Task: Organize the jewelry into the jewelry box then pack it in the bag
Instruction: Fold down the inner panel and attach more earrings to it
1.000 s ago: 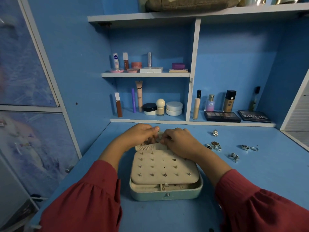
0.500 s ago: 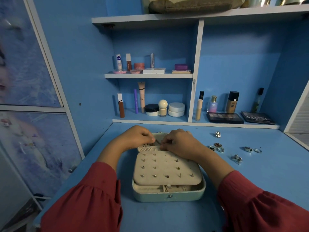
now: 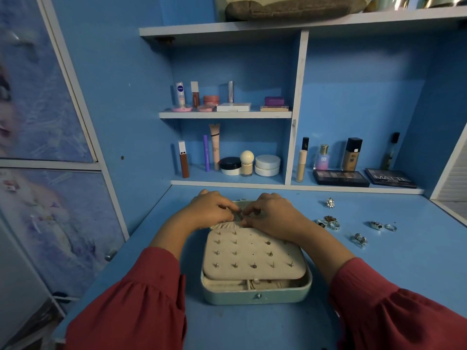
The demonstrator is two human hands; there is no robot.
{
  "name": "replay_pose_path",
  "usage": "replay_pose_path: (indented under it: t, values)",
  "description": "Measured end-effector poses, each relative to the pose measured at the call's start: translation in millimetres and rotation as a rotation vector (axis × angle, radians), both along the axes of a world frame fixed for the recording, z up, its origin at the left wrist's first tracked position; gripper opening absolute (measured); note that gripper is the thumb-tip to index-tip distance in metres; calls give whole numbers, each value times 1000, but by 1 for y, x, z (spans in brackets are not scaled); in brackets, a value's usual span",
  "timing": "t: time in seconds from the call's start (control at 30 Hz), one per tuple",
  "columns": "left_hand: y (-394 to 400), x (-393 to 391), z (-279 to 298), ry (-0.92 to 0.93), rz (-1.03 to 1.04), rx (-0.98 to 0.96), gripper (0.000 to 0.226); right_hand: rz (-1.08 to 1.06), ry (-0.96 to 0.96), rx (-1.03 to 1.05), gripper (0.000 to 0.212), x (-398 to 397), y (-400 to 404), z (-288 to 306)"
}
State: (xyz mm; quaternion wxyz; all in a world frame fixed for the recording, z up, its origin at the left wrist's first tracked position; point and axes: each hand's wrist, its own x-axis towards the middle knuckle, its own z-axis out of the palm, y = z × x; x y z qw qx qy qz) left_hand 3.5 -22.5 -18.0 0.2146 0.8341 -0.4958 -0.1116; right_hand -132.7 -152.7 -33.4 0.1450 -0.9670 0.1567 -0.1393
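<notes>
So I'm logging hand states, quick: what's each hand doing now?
Left hand: fingers curled, pinching something small; what, cannot be told.
Right hand: the same.

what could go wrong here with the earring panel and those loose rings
1. Both hands, left hand and right hand, work fingertip to fingertip at the far edge of the panel; whatever small piece they handle is hidden and might drop into the box or onto the desk.
2. The right forearm lies close to the rings; a sweep might scatter them.
3. Pressing the panel might loosen its studs.
</notes>
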Motion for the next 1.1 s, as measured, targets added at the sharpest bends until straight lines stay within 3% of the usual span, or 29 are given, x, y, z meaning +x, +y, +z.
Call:
replay_pose_path:
  t: [0.17, 0.3, 0.47, 0.73, 0.87, 1.1]
  values:
    - [-4, -5, -2, -94, -18, 91, 27, -51, -2, 2, 41, 0, 0, -1]
    - [-4, -4, -1, -75, 0, 41, 24, -48, 30, -36, 32, -2, 1, 0]
    - [-4, -5, -1, -102, -7, 59, 25, -21, 85, -40, 36, -5, 3, 3]
    - [-3, -7, 3, -28, -103, 103, 25, 7, 88, -22, 32, -5, 4, 5]
    - [-3, -8, 4, 26, -55, 100, 23, 8, 96, -38, 32, -5, 5, 6]
    - [-1, -5, 3, 74, -28, -38, 26, 10, 59, -27, 32, -6, 4, 4]
